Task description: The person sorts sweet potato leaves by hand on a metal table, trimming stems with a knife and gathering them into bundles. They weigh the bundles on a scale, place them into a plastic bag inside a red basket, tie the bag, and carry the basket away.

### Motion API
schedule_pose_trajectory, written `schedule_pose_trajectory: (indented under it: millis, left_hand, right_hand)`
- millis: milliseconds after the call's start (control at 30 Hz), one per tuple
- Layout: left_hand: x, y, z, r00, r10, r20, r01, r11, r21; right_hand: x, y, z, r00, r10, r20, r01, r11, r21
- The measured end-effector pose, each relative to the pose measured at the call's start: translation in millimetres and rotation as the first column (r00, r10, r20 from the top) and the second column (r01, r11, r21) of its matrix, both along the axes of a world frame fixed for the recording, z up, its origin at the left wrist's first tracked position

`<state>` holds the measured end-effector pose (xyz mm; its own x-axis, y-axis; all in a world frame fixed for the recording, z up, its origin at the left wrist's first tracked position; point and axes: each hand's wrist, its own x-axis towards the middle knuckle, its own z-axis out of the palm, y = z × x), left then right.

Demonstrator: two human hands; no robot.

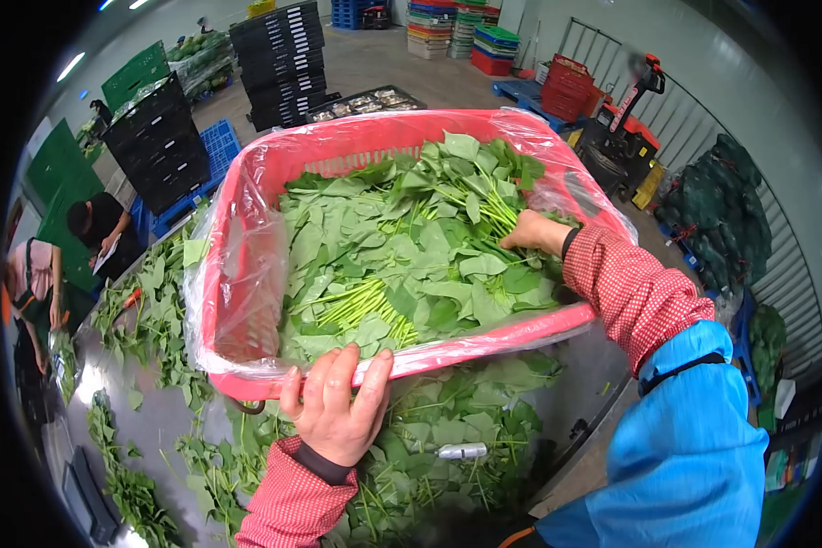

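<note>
A red plastic basket lined with clear plastic film stands in front of me, tilted a little. Bunches of leafy green stems fill much of it, some with their cut ends toward me. My left hand curls its fingers over the near rim and the film. Inside the basket on the right, my right hand is closed around the stems of a leafy green bunch; its fingertips are partly hidden by the stems. A small silvery object lies among leaves below the basket.
Loose leafy stems spread over the metal table. Two people work at its left side. Black crates stand in stacks behind. A pallet jack and green net sacks are on the right.
</note>
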<state>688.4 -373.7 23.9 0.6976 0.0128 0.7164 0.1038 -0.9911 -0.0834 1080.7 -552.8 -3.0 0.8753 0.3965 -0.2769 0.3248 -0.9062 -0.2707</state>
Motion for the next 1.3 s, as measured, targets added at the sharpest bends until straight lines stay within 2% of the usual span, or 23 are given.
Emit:
schedule_pose_trajectory:
  millis: [67,167,200,300,367,400,500,533,567,633,733,833,867,933,967,1000,1033,1100,1167,1200,1233,1267,1300]
  left_hand:
    - [0,2,1,1.0,-0.002,-0.001,0.002,1.0,0.012]
    - [-1,3,-1,1.0,-0.002,0.011,0.002,1.0,0.03]
    - [-1,4,-2,1.0,-0.001,0.011,0.001,1.0,0.028]
    - [-1,3,-2,1.0,0.0,0.005,0.0,1.0,0.024]
    - [-1,3,-1,1.0,0.0,-0.005,0.0,1.0,0.023]
    - [0,2,-2,1.0,0.003,0.006,-0.003,1.0,0.018]
    - [0,0,-1,1.0,0.02,-0.004,-0.02,1.0,-0.001]
    - [0,-2,0,1.0,0.018,-0.008,-0.018,1.0,-0.005]
    - [0,-2,0,1.0,0.018,-0.004,-0.018,1.0,-0.003]
    - [1,-2,0,1.0,0.02,0.003,-0.02,1.0,0.001]
    - [1,-1,-2,1.0,0.018,0.012,-0.018,1.0,0.015]
    - [0,1,-3,1.0,0.01,0.012,-0.01,1.0,0.029]
    - [0,2,-3,1.0,0.0,0.014,-0.001,1.0,0.029]
    - [1,1,-5,1.0,0.011,0.028,-0.012,1.0,0.02]
    - [2,0,-4,0.999,0.013,0.038,-0.014,1.0,0.017]
    - [3,-1,-4,0.999,0.021,0.039,-0.021,1.0,0.011]
    - [3,-3,-4,0.999,0.03,0.04,-0.03,1.0,0.007]
    - [3,-2,-4,0.999,0.039,0.032,-0.039,0.999,0.012]
    - [1,-1,-4,0.999,0.04,0.02,-0.04,0.999,0.023]
    - [1,-1,-5,0.999,0.042,0.014,-0.042,0.999,0.027]
    - [1,-1,-5,0.999,0.046,0.01,-0.047,0.998,0.031]
    - [1,-1,-5,0.999,0.051,0.006,-0.052,0.998,0.035]
    - [1,0,-6,0.998,0.057,0.009,-0.057,0.998,0.041]
  right_hand:
    - [0,-1,5,0.998,-0.028,-0.065,0.027,1.0,-0.014]
    - [-14,7,38,1.0,0.025,0.017,-0.023,0.992,-0.125]
    - [-16,8,48,0.991,0.06,0.123,-0.042,0.989,-0.143]
    - [0,-3,68,0.981,-0.016,0.194,0.026,0.999,-0.047]
    - [7,-18,76,0.998,-0.059,0.023,0.055,0.988,0.145]
    - [5,-23,80,0.989,-0.126,-0.077,0.138,0.972,0.19]
    - [-5,-34,80,0.961,-0.147,-0.235,0.195,0.961,0.194]
    - [22,-42,47,0.993,-0.092,-0.073,0.097,0.993,0.063]
    - [12,-39,44,0.995,-0.092,-0.043,0.092,0.996,-0.017]
    - [15,-38,41,0.983,-0.07,-0.172,0.071,0.997,0.002]
    - [25,-38,40,0.998,-0.051,0.034,0.051,0.999,0.016]
    - [-3,-23,94,0.995,-0.077,0.055,0.07,0.99,0.122]
    - [3,-18,100,0.994,0.034,0.105,-0.061,0.963,0.264]
    - [6,-14,110,0.966,0.161,0.202,-0.247,0.807,0.537]
    - [-27,0,142,0.953,0.182,0.241,-0.298,0.687,0.663]
    - [-33,9,162,0.977,0.182,0.112,-0.209,0.718,0.664]
    - [-15,20,157,0.938,0.254,0.237,-0.346,0.61,0.713]
    - [-21,45,169,0.936,0.282,0.211,-0.35,0.677,0.647]
    - [-43,65,177,0.934,0.344,0.096,-0.348,0.813,0.467]
    - [-20,76,149,0.895,0.41,0.178,-0.445,0.789,0.424]
    - [14,88,109,0.795,0.539,0.278,-0.607,0.704,0.369]
    - [40,96,74,0.601,0.63,0.492,-0.752,0.654,0.081]
    - [30,99,69,0.6,0.688,0.408,-0.647,0.718,-0.257]
